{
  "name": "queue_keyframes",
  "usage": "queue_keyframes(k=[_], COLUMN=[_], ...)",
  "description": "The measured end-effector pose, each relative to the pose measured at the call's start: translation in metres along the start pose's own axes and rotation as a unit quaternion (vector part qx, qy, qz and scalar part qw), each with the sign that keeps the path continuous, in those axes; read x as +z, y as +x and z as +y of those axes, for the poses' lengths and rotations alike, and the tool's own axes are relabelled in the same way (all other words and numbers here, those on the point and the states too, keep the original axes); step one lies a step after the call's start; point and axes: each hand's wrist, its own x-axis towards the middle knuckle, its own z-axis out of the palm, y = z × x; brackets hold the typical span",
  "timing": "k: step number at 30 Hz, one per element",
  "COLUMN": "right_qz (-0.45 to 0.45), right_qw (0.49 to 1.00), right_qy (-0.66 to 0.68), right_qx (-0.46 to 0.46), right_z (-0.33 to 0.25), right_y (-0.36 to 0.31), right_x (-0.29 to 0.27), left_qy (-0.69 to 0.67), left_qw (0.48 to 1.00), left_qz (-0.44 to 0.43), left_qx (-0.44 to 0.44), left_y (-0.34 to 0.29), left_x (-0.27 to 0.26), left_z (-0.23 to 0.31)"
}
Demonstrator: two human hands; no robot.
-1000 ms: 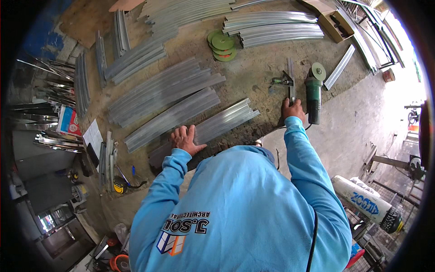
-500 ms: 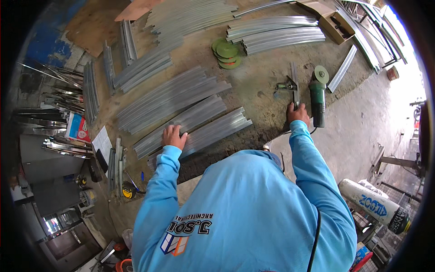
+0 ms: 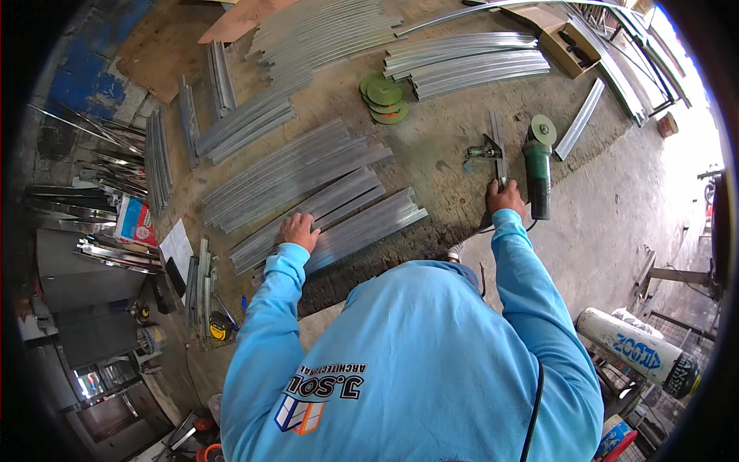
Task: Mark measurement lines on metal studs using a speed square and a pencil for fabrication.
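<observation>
My left hand (image 3: 299, 231) lies over the near end of a bundle of grey metal channel strips (image 3: 339, 196), its fingers curled round a strip. Just in front of it is another row of similar strips (image 3: 377, 223). At the right, my right hand (image 3: 506, 199) closes on the lower end of a combination square (image 3: 499, 150), whose steel blade points away from me. The square's head rests on the table. Right beside that hand lies a green angle grinder (image 3: 539, 173) with a pale cutting disc, apart from the fingers.
Several green discs (image 3: 383, 91) are piled mid-table. More strips (image 3: 477, 65) lie at the back beside an open cardboard box (image 3: 570, 46). A yellow tape measure (image 3: 221, 327) and a paper sheet (image 3: 175, 250) lie at the left. A white cylinder (image 3: 631, 346) is at the lower right.
In the bundle under my left hand, a strip now stands slightly apart, with a dark gap beside it. My right hand stays on the square.
</observation>
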Motion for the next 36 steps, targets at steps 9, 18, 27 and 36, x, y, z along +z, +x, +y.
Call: queue_keyframes(k=[9,18,27,36], right_qz=[0.022,0.097,-0.101,-0.201], right_qw=[0.999,0.986,0.946,0.942], right_qy=[0.017,0.098,0.188,0.101], right_qx=[-0.028,-0.097,-0.245,-0.250], right_z=[0.017,0.057,0.031,0.016], right_y=[0.010,0.015,-0.125,-0.174], right_x=[0.013,0.033,0.018,0.021], left_qy=[-0.020,-0.110,-0.041,-0.214], left_qw=[0.995,0.962,0.972,0.916], left_qz=[0.008,-0.016,0.049,0.097], left_qx=[0.093,0.249,0.225,0.324], left_y=[0.012,-0.005,-0.001,0.011], left_x=[-0.001,-0.006,0.003,-0.001], left_z=[-0.016,0.046,0.079,0.158])
